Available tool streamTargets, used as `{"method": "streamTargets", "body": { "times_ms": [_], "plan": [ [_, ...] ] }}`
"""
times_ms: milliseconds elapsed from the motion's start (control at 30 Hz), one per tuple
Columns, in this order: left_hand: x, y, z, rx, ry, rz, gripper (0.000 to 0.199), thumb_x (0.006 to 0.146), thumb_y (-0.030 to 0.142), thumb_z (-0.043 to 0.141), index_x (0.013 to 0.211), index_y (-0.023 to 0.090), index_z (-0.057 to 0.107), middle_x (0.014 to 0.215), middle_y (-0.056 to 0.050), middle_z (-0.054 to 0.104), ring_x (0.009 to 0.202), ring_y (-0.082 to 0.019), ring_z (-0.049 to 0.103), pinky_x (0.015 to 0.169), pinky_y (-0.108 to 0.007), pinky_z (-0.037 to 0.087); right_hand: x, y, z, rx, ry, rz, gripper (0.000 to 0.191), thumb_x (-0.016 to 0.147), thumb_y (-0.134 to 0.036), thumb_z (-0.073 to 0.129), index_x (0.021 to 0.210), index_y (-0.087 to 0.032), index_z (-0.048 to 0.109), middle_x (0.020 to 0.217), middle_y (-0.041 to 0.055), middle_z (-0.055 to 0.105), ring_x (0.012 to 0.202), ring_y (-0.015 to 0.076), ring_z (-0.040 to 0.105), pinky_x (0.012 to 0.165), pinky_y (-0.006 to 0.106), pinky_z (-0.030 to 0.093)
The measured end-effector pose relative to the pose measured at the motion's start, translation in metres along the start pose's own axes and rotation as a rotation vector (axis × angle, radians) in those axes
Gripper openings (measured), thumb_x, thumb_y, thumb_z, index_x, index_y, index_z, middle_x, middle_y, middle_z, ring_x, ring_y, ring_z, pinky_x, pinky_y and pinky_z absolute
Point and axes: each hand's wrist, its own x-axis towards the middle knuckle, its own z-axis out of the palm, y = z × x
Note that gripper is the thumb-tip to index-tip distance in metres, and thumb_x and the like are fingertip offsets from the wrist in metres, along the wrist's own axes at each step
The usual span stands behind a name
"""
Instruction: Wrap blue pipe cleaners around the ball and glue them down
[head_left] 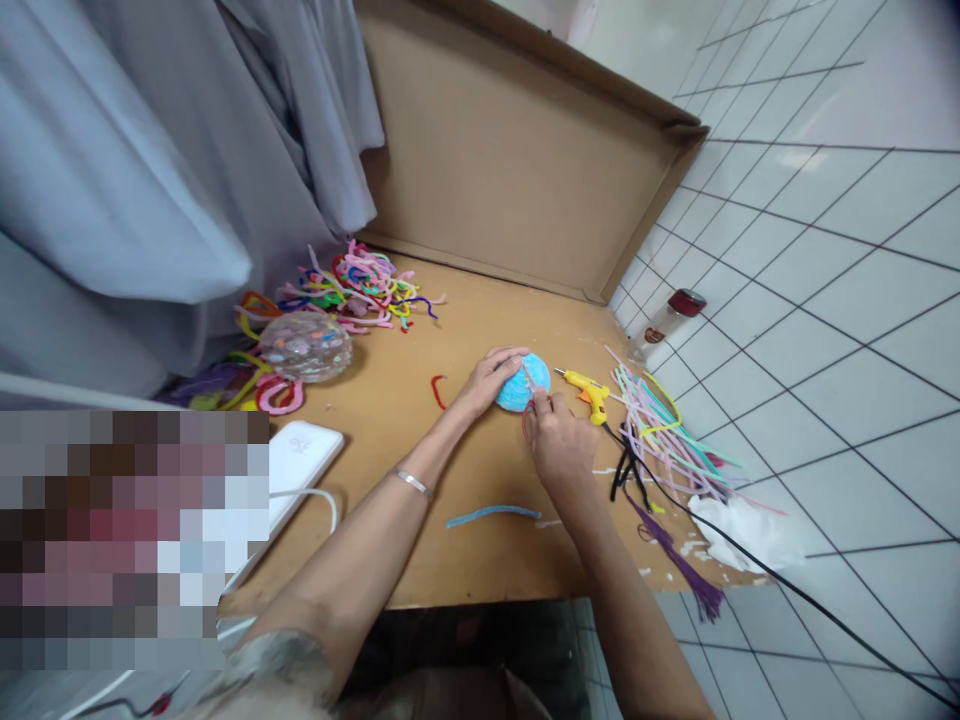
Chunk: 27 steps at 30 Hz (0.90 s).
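On the wooden table sits a round light-blue piece (pixel 514 390) that looks wound from fuzzy pipe cleaner. My left hand (pixel 491 380) grips it from the left, fingers curved over its top edge. My right hand (pixel 561 432) is closed around what look like scissors (pixel 529 378), their thin blades lying over the blue piece and a reddish handle loop showing below. Just right of the blue piece, a yellow glue gun (pixel 589 393) lies with its nozzle pointing left. A blue pipe cleaner (pixel 493 515) rests nearer the front edge, and a short red one (pixel 438 391) lies left of my left hand.
Pipe cleaners in many colours (pixel 367 280) heap at the back left beside a clear round container (pixel 306 347). Pastel pipe cleaners (pixel 660 430), a purple tassel (pixel 679 565) and white tissue (pixel 739 535) lie right. A black cord (pixel 795 590) crosses there. Cardboard (pixel 517 150) stands behind.
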Motion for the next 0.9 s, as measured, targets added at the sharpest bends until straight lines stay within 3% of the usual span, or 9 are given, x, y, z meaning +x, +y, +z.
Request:
{"method": "streamTargets", "body": {
  "times_ms": [433, 900],
  "plan": [
    [-0.0015, 0.0, 0.0065, 0.045, 0.072, 0.02, 0.041, 0.079, 0.044, 0.061, 0.109, 0.018, 0.069, 0.123, -0.011, 0.062, 0.118, -0.025, 0.056, 0.107, -0.04, 0.04, -0.0031, -0.0021, 0.0073, -0.056, 0.029, -0.068, 0.045, 0.096, -0.011, 0.025, 0.129, -0.014, 0.055, 0.104, 0.0154, 0.064, 0.077, 0.0175, 0.063, 0.063, 0.029, 0.044],
    [-0.0021, -0.0014, 0.0017, -0.046, 0.058, -0.014, 0.038, 0.074, 0.039, 0.067, 0.107, 0.02, 0.071, 0.124, -0.009, 0.064, 0.12, -0.025, 0.055, 0.107, -0.039, 0.04, -0.003, -0.0015, 0.0017, 0.019, -0.025, -0.051, 0.043, 0.098, -0.017, 0.029, 0.134, -0.013, 0.051, 0.108, 0.0156, 0.065, 0.086, 0.0196, 0.067, 0.064, 0.028, 0.045]
  ]
}}
